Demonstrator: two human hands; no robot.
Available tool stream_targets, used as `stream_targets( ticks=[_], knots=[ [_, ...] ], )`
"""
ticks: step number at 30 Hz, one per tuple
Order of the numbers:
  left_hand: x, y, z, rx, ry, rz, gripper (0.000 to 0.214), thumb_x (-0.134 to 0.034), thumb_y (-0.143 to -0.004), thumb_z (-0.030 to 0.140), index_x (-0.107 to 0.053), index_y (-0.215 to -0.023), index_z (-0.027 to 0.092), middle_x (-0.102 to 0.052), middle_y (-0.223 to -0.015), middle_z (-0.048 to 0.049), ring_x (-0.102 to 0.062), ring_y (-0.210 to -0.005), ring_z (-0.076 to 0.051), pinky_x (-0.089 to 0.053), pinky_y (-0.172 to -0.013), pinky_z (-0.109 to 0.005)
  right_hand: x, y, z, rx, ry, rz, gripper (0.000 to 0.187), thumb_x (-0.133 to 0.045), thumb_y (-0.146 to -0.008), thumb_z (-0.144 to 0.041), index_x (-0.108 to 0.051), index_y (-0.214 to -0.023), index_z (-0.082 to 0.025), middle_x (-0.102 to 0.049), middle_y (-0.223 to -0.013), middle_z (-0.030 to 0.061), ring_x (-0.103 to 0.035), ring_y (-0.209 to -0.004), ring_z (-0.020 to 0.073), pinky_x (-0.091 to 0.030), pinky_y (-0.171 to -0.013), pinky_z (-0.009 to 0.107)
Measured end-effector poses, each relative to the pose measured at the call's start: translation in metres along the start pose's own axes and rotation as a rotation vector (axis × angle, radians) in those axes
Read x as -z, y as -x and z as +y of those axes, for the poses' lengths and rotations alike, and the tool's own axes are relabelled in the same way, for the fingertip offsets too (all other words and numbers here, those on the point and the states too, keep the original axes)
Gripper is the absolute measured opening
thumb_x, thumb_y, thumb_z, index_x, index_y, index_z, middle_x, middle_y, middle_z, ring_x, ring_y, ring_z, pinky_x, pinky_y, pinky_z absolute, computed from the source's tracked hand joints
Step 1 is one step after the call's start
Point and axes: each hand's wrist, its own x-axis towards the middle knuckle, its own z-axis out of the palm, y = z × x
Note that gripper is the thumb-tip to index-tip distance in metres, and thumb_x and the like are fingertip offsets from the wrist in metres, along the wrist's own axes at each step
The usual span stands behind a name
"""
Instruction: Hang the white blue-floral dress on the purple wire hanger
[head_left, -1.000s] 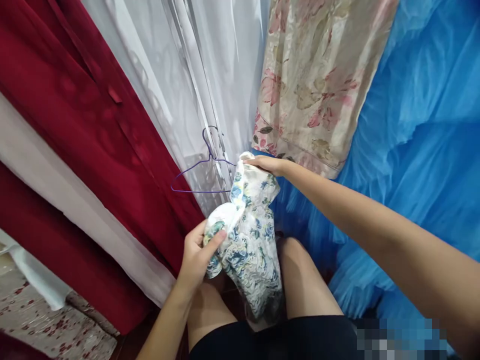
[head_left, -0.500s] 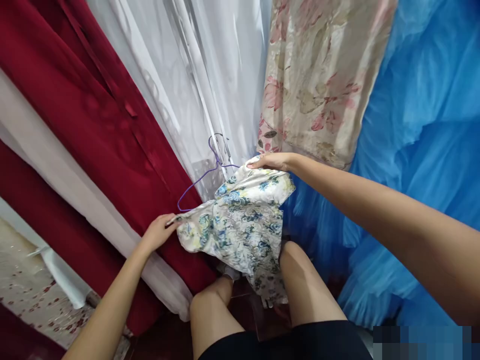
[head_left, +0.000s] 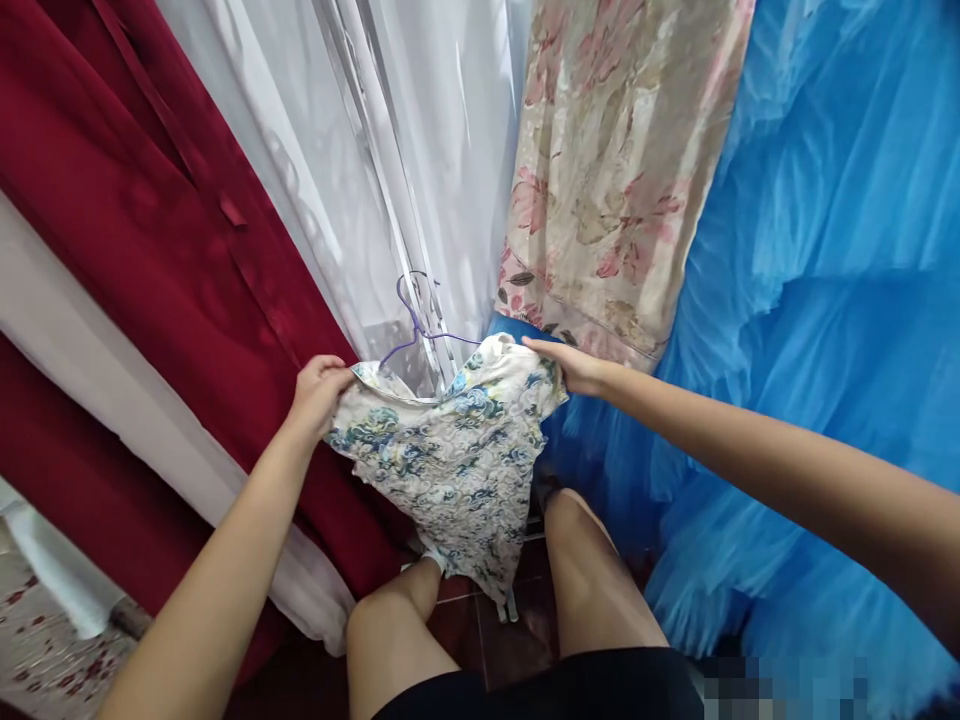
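Framing the floral garment [head_left: 457, 460] are fabrics [head_left: 172, 240] and tiles [head_left: 459, 622].

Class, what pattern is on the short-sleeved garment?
The garment has a blue-and-green floral print on white, clearest in the head view.

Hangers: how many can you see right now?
1: the purple hanger, in front of the white fabric, its hook showing above the neckline of the floral garment, which covers its lower part. Others may be hidden.
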Motion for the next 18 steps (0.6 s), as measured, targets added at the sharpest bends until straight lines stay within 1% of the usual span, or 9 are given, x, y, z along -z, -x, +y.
stream_targets(
  ticks=[2, 3, 4, 6, 10, 12, 14, 16, 18],
  knots=[
    [0.010, 0.010, 0.005, 0.255, 0.193, -0.301, 0.028, -0.073, -0.071, 0.031, -0.062, -0.093, 0.016, -0.067, -0.086, -0.0078, -0.063, -0.069, -0.018, -0.052, -0.064, -0.031, 0.005, 0.009, 0.001, 0.106, -0.064, 0.118, 0.031, -0.056, -0.098, -0.042, -0.070, -0.103, -0.015, -0.079, -0.084, 0.0090, -0.075, -0.077, 0.0237, -0.060, -0.084, 0.038],
    [0.014, 0.016, 0.008, 0.321, 0.257, -0.422, 0.031, -0.074, -0.074, 0.039, -0.064, -0.093, 0.016, -0.069, -0.087, -0.0096, -0.065, -0.071, -0.020, -0.053, -0.064, -0.033, 0.006, 0.013, -0.003, 0.151, -0.076, 0.163, 0.030, -0.057, -0.096, -0.042, -0.070, -0.103, -0.016, -0.079, -0.081, 0.0087, -0.074, -0.077, 0.0247, -0.059, -0.085, 0.040],
    [0.017, 0.022, 0.013, 0.340, 0.293, -0.496, 0.037, -0.074, -0.076, 0.047, -0.065, -0.094, 0.016, -0.070, -0.089, -0.0108, -0.066, -0.071, -0.021, -0.054, -0.064, -0.033, 0.005, 0.014, -0.009, 0.193, -0.075, 0.197, 0.030, -0.059, -0.095, -0.043, -0.069, -0.104, -0.016, -0.078, -0.079, 0.0084, -0.074, -0.077, 0.0257, -0.059, -0.085, 0.041],
    [0.015, 0.037, 0.025, 0.270, 0.284, -0.532, 0.045, -0.074, -0.076, 0.058, -0.066, -0.093, 0.017, -0.071, -0.087, -0.0098, -0.065, -0.068, -0.020, -0.053, -0.061, -0.030, -0.002, 0.015, -0.026, 0.277, -0.066, 0.237, 0.034, -0.057, -0.094, -0.047, -0.068, -0.105, -0.017, -0.077, -0.076, 0.0079, -0.073, -0.077, 0.0273, -0.059, -0.084, 0.044],
    [-0.001, 0.056, 0.040, 0.045, 0.137, -0.426, 0.049, -0.085, -0.068, 0.052, -0.063, -0.096, 0.018, -0.072, -0.084, -0.0053, -0.066, -0.071, -0.019, -0.050, -0.062, -0.026, -0.027, 0.017, -0.058, 0.445, -0.025, 0.206, 0.045, -0.052, -0.093, -0.058, -0.067, -0.110, -0.018, -0.075, -0.079, 0.0080, -0.071, -0.079, 0.0283, -0.058, -0.084, 0.046],
    [-0.008, 0.055, 0.037, -0.042, 0.093, -0.333, 0.053, -0.085, -0.067, 0.051, -0.062, -0.102, 0.019, -0.073, -0.086, -0.0050, -0.067, -0.074, -0.020, -0.050, -0.065, -0.028, -0.046, 0.025, -0.063, 0.497, 0.015, 0.159, 0.051, -0.049, -0.092, -0.063, -0.068, -0.110, -0.019, -0.074, -0.081, 0.0085, -0.071, -0.082, 0.0290, -0.058, -0.085, 0.046],
    [-0.011, 0.049, 0.027, -0.178, 0.021, -0.227, 0.047, -0.080, -0.072, 0.052, -0.064, -0.100, 0.018, -0.072, -0.087, -0.0045, -0.065, -0.079, -0.020, -0.049, -0.069, -0.027, -0.067, 0.041, -0.061, 0.499, 0.080, 0.089, 0.055, -0.045, -0.092, -0.067, -0.069, -0.110, -0.020, -0.074, -0.082, 0.0085, -0.072, -0.086, 0.0294, -0.058, -0.083, 0.046],
    [-0.011, 0.044, 0.013, -0.296, -0.064, -0.093, 0.038, -0.072, -0.079, 0.053, -0.066, -0.088, 0.017, -0.069, -0.084, -0.0040, -0.062, -0.082, -0.019, -0.046, -0.071, -0.026, -0.089, 0.062, -0.051, 0.481, 0.182, -0.037, 0.058, -0.046, -0.091, -0.069, -0.072, -0.107, -0.019, -0.074, -0.081, 0.0078, -0.072, -0.088, 0.0290, -0.058, -0.079, 0.043],
    [-0.009, 0.044, 0.002, -0.299, -0.063, 0.059, 0.040, -0.064, -0.085, 0.056, -0.064, -0.079, 0.017, -0.065, -0.078, -0.0035, -0.059, -0.078, -0.018, -0.044, -0.069, -0.026, -0.107, 0.084, -0.039, 0.469, 0.347, -0.266, 0.055, -0.060, -0.084, -0.069, -0.075, -0.103, -0.019, -0.075, -0.081, 0.0057, -0.073, -0.087, 0.0280, -0.058, -0.075, 0.039]
  ],
)
